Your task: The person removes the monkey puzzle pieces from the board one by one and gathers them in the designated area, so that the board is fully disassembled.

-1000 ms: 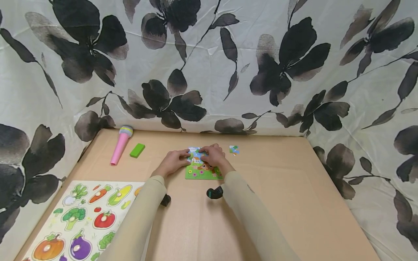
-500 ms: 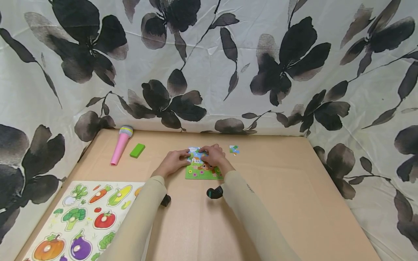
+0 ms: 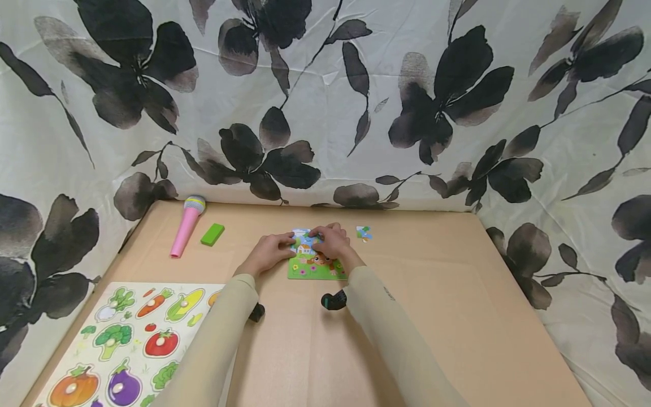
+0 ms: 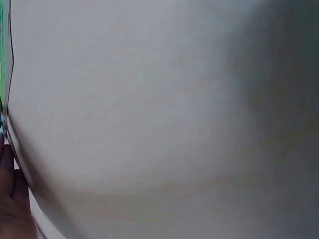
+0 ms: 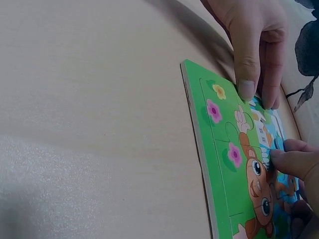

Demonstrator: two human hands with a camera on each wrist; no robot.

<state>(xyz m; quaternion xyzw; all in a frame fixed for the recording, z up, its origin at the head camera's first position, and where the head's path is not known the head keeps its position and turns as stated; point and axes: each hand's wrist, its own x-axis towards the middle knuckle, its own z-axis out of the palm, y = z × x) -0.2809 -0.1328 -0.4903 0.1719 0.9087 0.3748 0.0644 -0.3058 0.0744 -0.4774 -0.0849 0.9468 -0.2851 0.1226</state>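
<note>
A small jigsaw puzzle point(image 3: 310, 274) with a green lower part, flowers and a cartoon monkey lies on the table in the head view. At its left edge my left hand point(image 3: 269, 251) rests thumb and fingertips on the board, the fingers fairly straight. My right hand point(image 3: 333, 243) is over the upper right part, with curled fingers and thumb pinching a puzzle piece that they mostly hide. The right wrist view shows the monkey puzzle point(image 5: 224, 164) close up, with the left hand point(image 5: 256, 50) above and the right hand point(image 5: 301, 167) at the right. Mostly bare table fills the left wrist view.
A loose puzzle piece point(image 3: 363, 232) lies right of the puzzle. Further left are a green block point(image 3: 212, 234) and a pink toy microphone point(image 3: 186, 229). A vegetable picture board point(image 3: 134, 308) covers the table's front left, partly under the left sleeve. Floral cloth point(image 3: 346, 113) hangs behind.
Both hands and the puzzle keep practically the same positions. The head view has shifted very slightly.
</note>
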